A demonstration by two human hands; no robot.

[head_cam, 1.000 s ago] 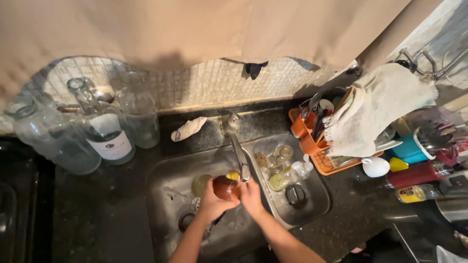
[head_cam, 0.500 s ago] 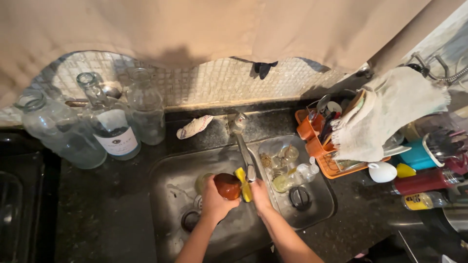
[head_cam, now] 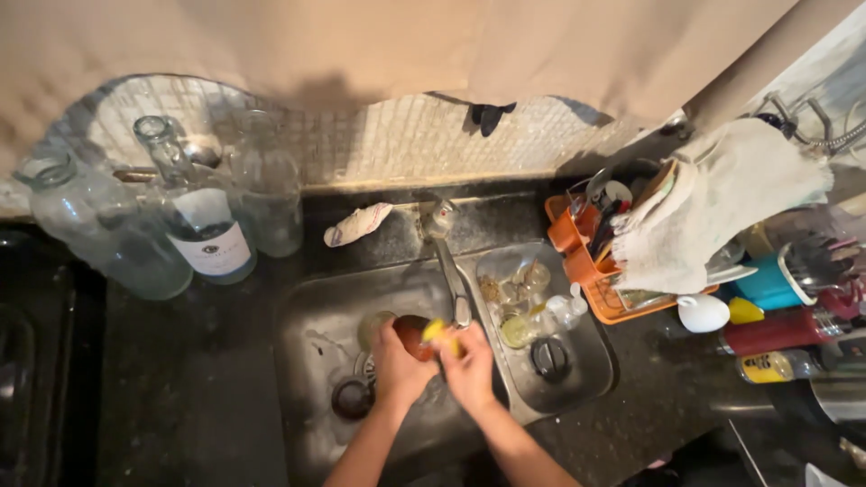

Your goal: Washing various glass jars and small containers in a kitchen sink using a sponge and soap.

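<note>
In the sink [head_cam: 316, 361], the left hand [head_cam: 397, 365] half hides a brown cup [head_cam: 413, 332].

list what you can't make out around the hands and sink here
All in the head view:
- Reddish round item: mostly covered by the left hand, so its kind is unclear.
- Yellow sponge-like piece: half hidden by the right hand.
- Glassware in the small basin: too small and jumbled to count.
- Dish rack: its contents lie under a white cloth.
- Forearms: cut off by the bottom edge.
</note>
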